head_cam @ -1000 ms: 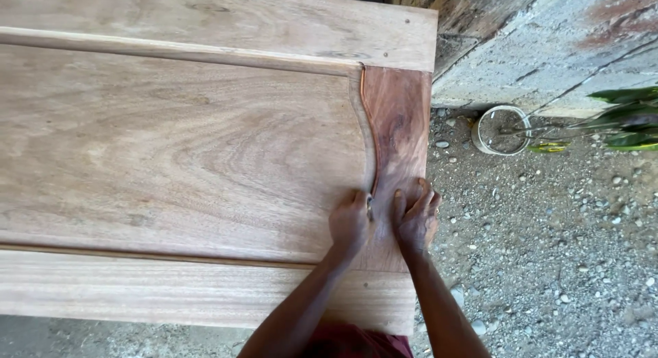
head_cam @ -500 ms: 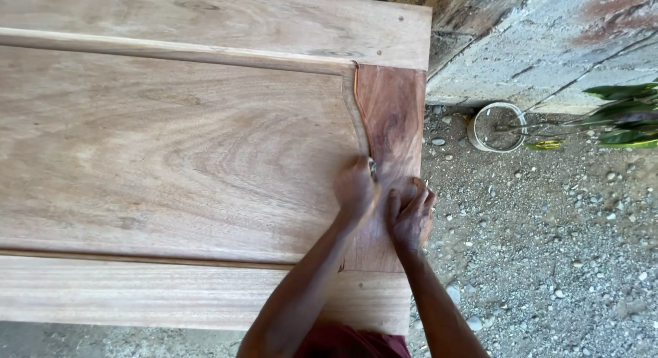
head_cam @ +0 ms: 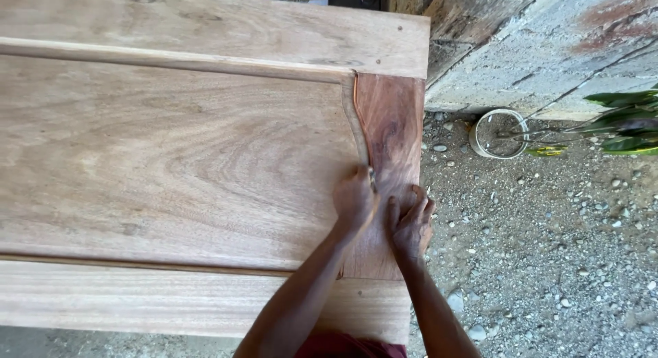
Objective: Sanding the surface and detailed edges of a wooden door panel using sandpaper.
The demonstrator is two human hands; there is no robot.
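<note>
The left hand (head_cam: 354, 197) hides most of a small tool (head_cam: 372, 176); the wooden door panel (head_cam: 178, 159) runs off the left edge.

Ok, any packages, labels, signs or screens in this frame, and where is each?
None in view, only these:
Pale wooden door panel with a darker reddish-brown end piece.
Left hand at the curved seam, right hand flat on the end piece.
Round whitish ring-shaped container on the gravel, no label visible.

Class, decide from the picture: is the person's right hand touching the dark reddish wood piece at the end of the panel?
Touching. The head view shows the right hand pressed flat, fingers spread, on the dark reddish wood piece, with no gap beneath the palm.
</note>
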